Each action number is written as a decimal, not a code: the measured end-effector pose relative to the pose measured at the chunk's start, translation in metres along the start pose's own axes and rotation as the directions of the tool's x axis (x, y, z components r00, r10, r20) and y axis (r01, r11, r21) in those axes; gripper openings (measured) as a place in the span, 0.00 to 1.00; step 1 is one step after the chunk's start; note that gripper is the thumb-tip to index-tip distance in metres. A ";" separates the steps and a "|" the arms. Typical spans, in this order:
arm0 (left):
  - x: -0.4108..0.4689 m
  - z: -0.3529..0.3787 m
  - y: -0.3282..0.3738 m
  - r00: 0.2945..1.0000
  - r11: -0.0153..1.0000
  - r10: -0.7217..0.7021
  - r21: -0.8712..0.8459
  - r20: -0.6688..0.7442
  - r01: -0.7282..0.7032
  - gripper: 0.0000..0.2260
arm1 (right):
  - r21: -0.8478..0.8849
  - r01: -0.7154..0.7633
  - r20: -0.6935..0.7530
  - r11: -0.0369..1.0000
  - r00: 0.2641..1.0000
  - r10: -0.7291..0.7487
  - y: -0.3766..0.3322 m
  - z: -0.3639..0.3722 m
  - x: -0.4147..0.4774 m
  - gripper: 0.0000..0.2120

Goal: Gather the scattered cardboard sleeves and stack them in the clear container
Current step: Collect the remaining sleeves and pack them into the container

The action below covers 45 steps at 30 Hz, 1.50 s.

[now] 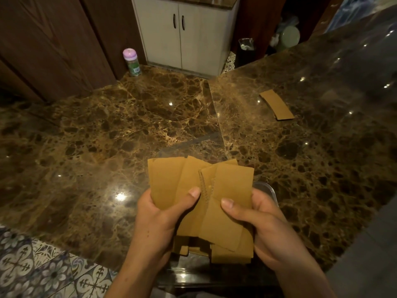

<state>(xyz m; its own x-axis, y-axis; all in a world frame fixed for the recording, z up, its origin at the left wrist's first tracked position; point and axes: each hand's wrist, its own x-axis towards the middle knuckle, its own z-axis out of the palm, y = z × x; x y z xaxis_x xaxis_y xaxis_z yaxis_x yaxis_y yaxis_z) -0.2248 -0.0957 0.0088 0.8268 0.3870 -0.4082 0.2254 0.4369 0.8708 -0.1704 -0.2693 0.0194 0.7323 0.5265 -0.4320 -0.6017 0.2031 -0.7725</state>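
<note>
Both hands, left [160, 220] and right [265, 224], gripped a fanned bundle of cardboard sleeves [199, 190] over the clear container [268, 190]; one stray sleeve [276, 105] lay well apart, farther back on the marble counter [107, 136]

The brown veined stone tabletop [107, 130] is polished to a high gloss, smooth enough to throw back small bright points of light. The bunch of tan cardboard sleeves [167, 181] gripped by the left hand [159, 220] and right hand [266, 224] is matt, dry-looking paperboard; one edge bares the fluted corrugated layer (a wavy ridge along the seam). The single flat tan cardboard sleeve [277, 105] lying well apart has the same dull finish. The rim of the clear plastic container [269, 188] looks smooth and faintly shiny. The dark wood panels [53, 39] show grain with a low sheen.
</note>
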 end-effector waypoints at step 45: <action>0.001 -0.008 0.022 0.987 1.000 -0.004 0.016 0.159 0.001 0.12 | 0.136 0.110 -0.108 0.985 0.990 -0.096 0.001 0.004 0.007 0.17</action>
<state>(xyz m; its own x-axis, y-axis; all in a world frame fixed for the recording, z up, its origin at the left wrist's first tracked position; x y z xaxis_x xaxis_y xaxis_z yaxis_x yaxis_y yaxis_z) -0.2230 -0.0789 0.0254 0.8973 0.2518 -0.3626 0.2344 0.4243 0.8747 -0.1672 -0.2624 0.0176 0.8167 0.4124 -0.4035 -0.5550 0.3701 -0.7450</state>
